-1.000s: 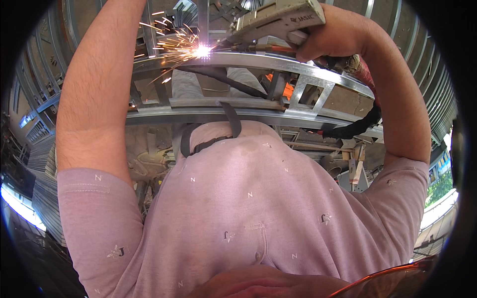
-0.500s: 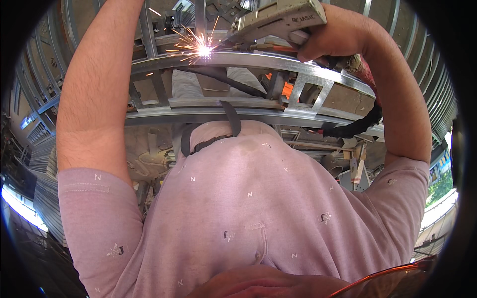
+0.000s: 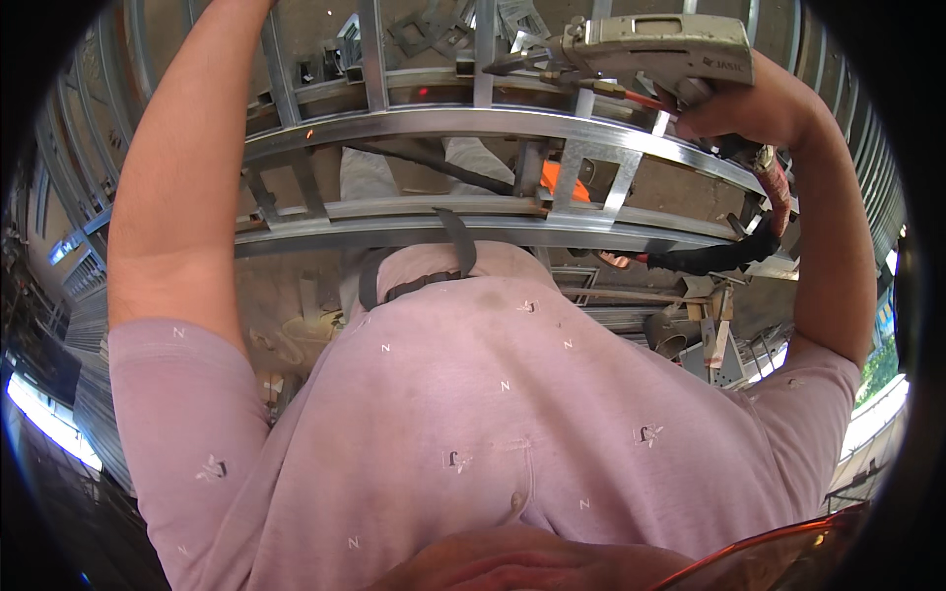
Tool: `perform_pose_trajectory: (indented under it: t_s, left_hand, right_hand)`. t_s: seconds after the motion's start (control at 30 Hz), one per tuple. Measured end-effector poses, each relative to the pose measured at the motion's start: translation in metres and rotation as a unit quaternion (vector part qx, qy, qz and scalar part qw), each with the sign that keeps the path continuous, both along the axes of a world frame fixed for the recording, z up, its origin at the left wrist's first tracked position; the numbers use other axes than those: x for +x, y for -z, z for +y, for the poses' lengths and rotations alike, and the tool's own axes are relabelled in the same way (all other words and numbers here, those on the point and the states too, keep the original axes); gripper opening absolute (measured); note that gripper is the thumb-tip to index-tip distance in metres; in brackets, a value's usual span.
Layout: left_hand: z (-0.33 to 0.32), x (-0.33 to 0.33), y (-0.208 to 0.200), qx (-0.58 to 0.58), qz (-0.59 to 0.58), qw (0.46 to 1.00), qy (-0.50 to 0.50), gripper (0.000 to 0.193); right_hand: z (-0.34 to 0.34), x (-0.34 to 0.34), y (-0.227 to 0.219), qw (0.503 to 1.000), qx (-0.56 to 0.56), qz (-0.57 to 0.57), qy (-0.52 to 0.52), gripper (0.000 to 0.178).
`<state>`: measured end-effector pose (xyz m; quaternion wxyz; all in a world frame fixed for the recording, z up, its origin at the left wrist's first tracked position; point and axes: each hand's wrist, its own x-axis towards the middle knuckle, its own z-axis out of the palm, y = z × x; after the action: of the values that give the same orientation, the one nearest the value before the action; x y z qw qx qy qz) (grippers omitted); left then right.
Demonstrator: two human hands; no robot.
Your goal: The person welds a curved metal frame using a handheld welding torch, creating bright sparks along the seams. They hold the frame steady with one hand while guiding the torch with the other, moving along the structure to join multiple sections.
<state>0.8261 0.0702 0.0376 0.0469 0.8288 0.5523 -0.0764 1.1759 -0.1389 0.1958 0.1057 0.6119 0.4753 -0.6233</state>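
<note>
My right hand (image 3: 764, 110) is closed around the grip of a pale, scuffed hand-held welding gun (image 3: 660, 44). The gun's dark pointed nozzle (image 3: 507, 65) faces left, close to an upright metal bar (image 3: 484, 39); whether it touches is unclear. No sparks come from it. Below the nozzle runs a shiny metal rail (image 3: 473, 121) of a ladder-like frame. A small red spot (image 3: 423, 92) glows behind the rail. My left forearm (image 3: 182, 167) reaches up past the top edge, so the left hand is out of sight.
A dark sleeved cable (image 3: 709, 258) hangs from the gun past the frame's right side. A nearer rail (image 3: 473, 234) crosses just in front of my waist. Metal offcuts (image 3: 434, 37) lie beyond the frame. An orange item (image 3: 565, 182) shows through it.
The bright welding flash and spray of sparks have stopped. My right hand has moved the gun to the right, away from the earlier weld point. The view has shifted slightly.
</note>
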Motion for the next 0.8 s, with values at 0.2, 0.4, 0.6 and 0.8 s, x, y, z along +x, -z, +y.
perform_pose_trajectory:
  t_s: [0.2,0.4,0.6,0.8]
  left_hand:
    - [-0.026,0.074,-0.023,-0.018,-0.071,0.995,0.061,0.139]
    - [-0.048,0.113,-0.018,-0.025,0.004,0.997,0.066,0.134]
    - [-0.041,0.12,-0.015,-0.065,0.038,0.995,0.06,0.129]
    - [-0.038,0.116,-0.01,-0.069,0.039,0.995,0.065,0.13]
  right_hand:
    - [-0.002,0.004,0.003,0.997,-0.044,-0.036,-0.055,0.051]
    - [-0.012,0.006,0.034,0.996,0.033,0.067,-0.057,0.051]
    - [0.002,-0.004,0.042,0.996,-0.025,0.026,-0.082,0.057]
    - [0.009,-0.01,0.043,0.994,-0.058,0.002,-0.09,0.059]
